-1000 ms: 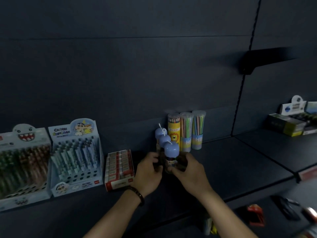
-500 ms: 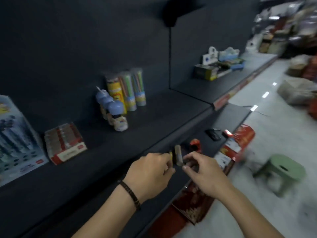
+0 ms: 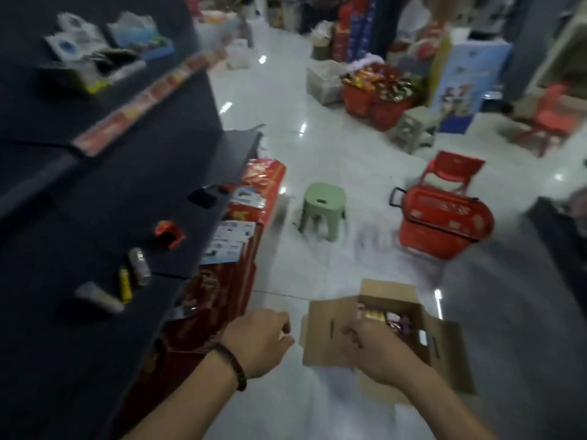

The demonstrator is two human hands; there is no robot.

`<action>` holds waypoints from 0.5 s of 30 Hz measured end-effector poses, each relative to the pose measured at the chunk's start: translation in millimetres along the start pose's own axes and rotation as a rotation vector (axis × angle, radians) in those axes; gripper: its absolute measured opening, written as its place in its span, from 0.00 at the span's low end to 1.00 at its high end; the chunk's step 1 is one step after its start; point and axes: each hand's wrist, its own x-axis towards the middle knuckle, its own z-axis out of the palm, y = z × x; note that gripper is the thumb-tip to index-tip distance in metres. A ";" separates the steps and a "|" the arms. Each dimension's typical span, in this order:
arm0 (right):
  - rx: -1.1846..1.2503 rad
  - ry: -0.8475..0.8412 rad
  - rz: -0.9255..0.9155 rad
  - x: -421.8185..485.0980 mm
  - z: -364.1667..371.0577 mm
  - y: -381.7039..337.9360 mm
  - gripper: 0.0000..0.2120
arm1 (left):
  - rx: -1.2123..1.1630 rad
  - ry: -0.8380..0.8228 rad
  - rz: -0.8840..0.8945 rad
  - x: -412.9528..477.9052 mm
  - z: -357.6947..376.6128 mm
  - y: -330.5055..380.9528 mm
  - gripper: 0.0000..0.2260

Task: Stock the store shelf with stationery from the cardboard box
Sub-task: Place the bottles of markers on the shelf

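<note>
An open brown cardboard box sits on the pale tiled floor low in the view, its flaps folded outward so the contents can be got at. Inside lies a jumble of small, colourful stationery packets, too blurred to name singly. The right hand is stretched over the box's near edge, fingers pointing down toward the packets, probably to pick up the next item; blur hides whether it grips anything. The left hand hovers just left of the box, apart from it, fingers loosely curled with nothing seen in them, likely waiting to help. To the left stands the dark store shelf, near enough to stock from here. A few small items lie loose on it, among them a silvery cylinder and a yellow stick. Red printed cartons lean against the shelf's foot. Farther off on the floor are a small green plastic stool and a red plastic shopping basket.
</note>
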 end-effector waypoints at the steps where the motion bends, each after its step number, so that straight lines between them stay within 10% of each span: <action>1: 0.021 -0.002 0.069 -7.3 -4.0 37.8 0.12 | 0.026 -0.029 0.026 18.7 13.8 23.5 0.12; 15: 0.335 -0.109 0.640 73.4 49.2 368.8 0.24 | -0.051 -0.455 0.188 307.7 244.7 175.9 0.12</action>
